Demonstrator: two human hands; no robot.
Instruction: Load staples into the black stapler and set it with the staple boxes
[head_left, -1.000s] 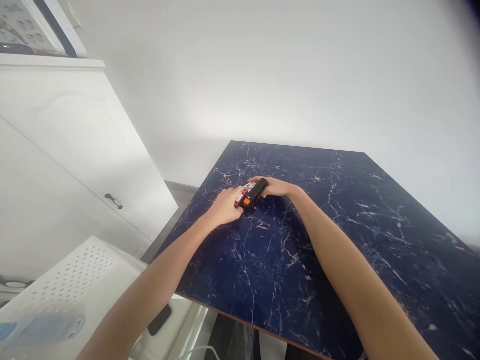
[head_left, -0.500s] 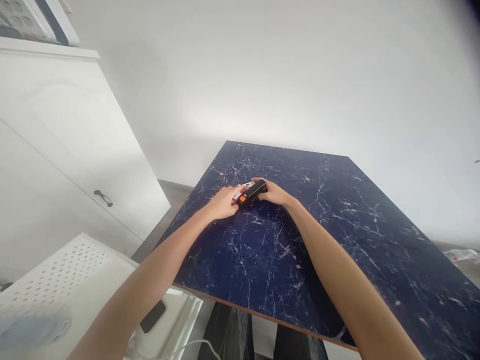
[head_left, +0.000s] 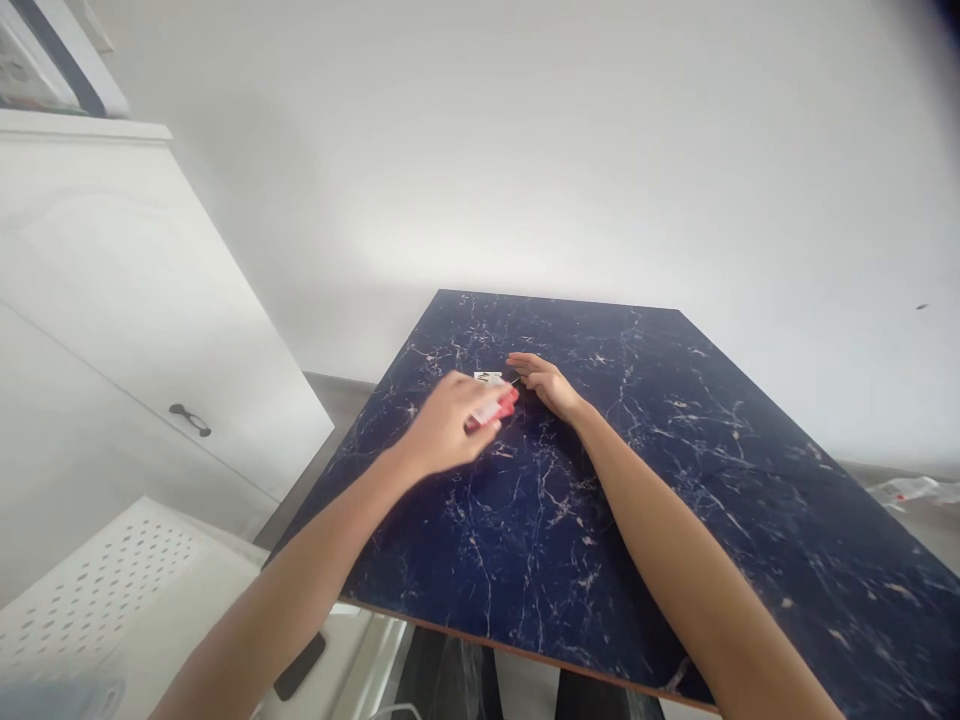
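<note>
My left hand [head_left: 442, 430] is raised a little above the dark blue marble table [head_left: 615, 520], blurred by motion, its fingers closed on a small red and white pack [head_left: 496, 407]. My right hand [head_left: 547, 385] rests on the table just to the right, fingers curled over a black device [head_left: 514, 381] of which only a sliver shows. A small white piece [head_left: 487, 377] lies on the table behind the pack, between the two hands.
A white cabinet [head_left: 112, 330] with a dark handle [head_left: 189, 419] stands on the left. Below it is a white perforated cover [head_left: 112, 590] with a black phone-like slab [head_left: 300, 665] beside it. A plain white wall rises behind the table.
My left hand has lifted off the table and pulled the red and white pack away from the black device. My right hand stays on the device. The view has shifted slightly.
</note>
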